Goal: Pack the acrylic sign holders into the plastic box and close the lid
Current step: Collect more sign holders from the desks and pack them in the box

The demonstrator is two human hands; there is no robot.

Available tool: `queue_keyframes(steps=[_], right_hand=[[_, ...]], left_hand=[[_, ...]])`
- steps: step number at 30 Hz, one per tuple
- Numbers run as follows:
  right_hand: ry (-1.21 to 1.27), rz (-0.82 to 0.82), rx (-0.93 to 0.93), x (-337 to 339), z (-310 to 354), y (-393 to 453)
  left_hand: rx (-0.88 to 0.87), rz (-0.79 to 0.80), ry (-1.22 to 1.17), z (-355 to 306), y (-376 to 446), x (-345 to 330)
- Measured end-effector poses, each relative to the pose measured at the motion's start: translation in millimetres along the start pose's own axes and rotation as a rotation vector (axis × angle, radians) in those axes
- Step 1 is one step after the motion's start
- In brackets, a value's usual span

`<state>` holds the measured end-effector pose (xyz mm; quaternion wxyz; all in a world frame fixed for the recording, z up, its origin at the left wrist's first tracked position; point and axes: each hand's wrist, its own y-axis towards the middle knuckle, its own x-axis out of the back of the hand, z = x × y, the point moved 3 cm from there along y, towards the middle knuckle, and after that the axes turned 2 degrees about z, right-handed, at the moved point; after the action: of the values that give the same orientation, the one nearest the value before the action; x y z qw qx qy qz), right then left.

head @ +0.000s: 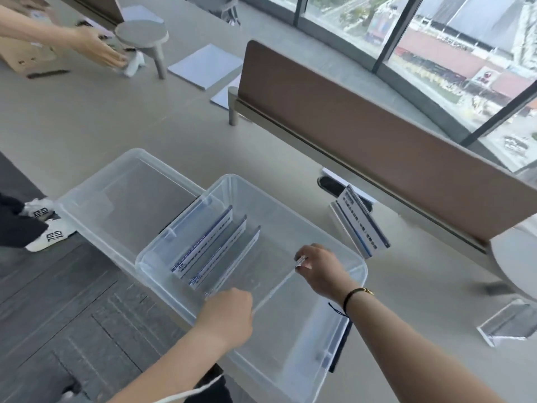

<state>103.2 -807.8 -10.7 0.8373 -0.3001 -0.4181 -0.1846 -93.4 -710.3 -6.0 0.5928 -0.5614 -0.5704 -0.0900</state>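
Observation:
A clear plastic box [357, 266] stands open on the grey table, its lid [122, 199] lying to its left. Three acrylic sign holders [220, 251] with blue-and-white inserts stand in a row at the box's far left end. Both hands hold a clear sign holder [276, 286] over the middle of the box: my left hand [226, 318] grips its near end, my right hand [316, 269] pinches its far end. Another sign holder with an insert [360, 225] stands on the table right of the box. A clear one [508, 324] lies further right.
A brown divider panel [363, 135] runs along the table's back edge. White paper sheets [206, 65] and a small grey stool-shaped stand [142, 36] sit at the far end, where another person's hand [96, 48] reaches. Someone's shoes [46, 225] show on the floor at left.

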Motion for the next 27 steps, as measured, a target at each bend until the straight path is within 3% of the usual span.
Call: queue_keyframes(steps=[9, 27], right_hand=[[0.04, 0.003, -0.099, -31.8, 8.2, 41.7], [0.149, -0.042, -0.142, -40.2, 39.0, 63.8]], left_hand=[[-0.017, 0.12, 0.071, 17.3, 29.6, 7.0], [-0.156, 0.117, 0.262, 35.2, 38.5, 17.7]])
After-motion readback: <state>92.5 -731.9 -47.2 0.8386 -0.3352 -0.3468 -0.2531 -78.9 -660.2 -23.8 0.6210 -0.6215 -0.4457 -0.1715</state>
